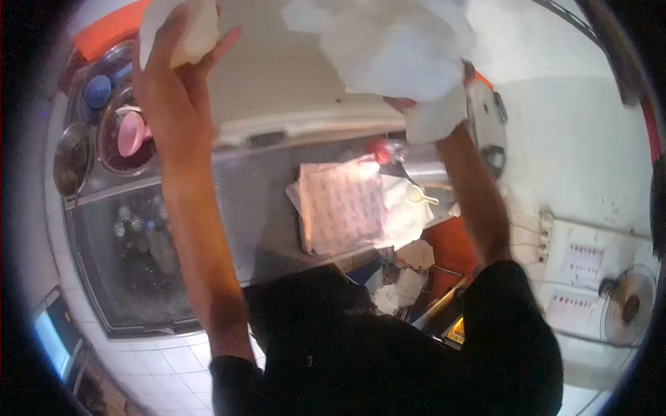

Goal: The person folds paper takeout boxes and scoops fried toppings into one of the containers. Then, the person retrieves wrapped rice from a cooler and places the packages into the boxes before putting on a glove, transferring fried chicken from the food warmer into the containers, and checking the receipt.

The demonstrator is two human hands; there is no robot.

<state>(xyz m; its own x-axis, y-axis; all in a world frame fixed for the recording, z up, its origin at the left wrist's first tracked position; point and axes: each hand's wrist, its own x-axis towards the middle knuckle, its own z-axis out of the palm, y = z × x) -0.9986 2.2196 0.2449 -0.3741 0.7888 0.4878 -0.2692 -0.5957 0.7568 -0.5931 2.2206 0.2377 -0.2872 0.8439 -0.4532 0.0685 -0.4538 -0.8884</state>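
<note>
My left hand (173, 76) is raised at the upper left, its fingers around a crumpled white paper-like sheet (199, 35). One finger sticks out to the side. At the upper right, my right hand (466, 73) grips a larger, loosely bunched white sheet (395, 52). That sheet hides most of the hand; only some fingertips show. Whether the sheets are paper, thin plastic or cloth I cannot tell. Both hands are over a pale flat surface (277, 76). Below them, a stack of printed pinkish paper sheets (340, 204) lies on the grey counter.
A pink cup (130, 134) and a blue cup (98, 91) sit in round containers at left. Near the paper stack are a white spoon (421, 196) and a red-and-clear plastic item (381, 150). A fan (628, 305) stands at right.
</note>
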